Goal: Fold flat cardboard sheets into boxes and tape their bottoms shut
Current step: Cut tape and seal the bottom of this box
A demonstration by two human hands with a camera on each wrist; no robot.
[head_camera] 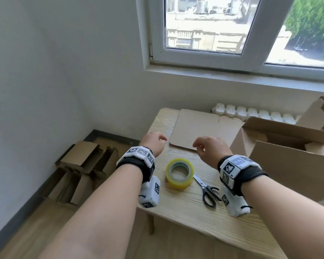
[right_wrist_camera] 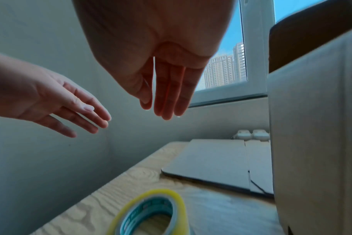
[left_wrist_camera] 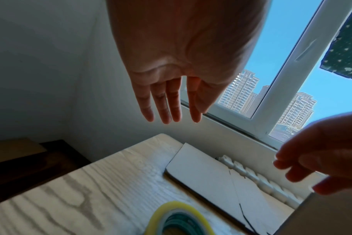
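Head view: one flat cardboard sheet [head_camera: 200, 129] lies on the desk [head_camera: 191, 206] at 12 o'clock from one tape roll [head_camera: 180, 173], long axis running 9 to 3. One pair of scissors [head_camera: 207, 190] points toward 11. Left hand [head_camera: 154, 144] and right hand [head_camera: 211, 149] hover above, each grip loose and empty.

Left wrist view: fingers [left_wrist_camera: 167, 101] straight, apart from the sheet.

Right wrist view: one open box [right_wrist_camera: 316, 127] stands at 3 o'clock.

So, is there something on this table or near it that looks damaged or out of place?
On the table nothing stands out: the flat cardboard sheet, tape roll and scissors lie tidily. On the floor to the left, a pile of cardboard pieces looks crumpled and untidy.
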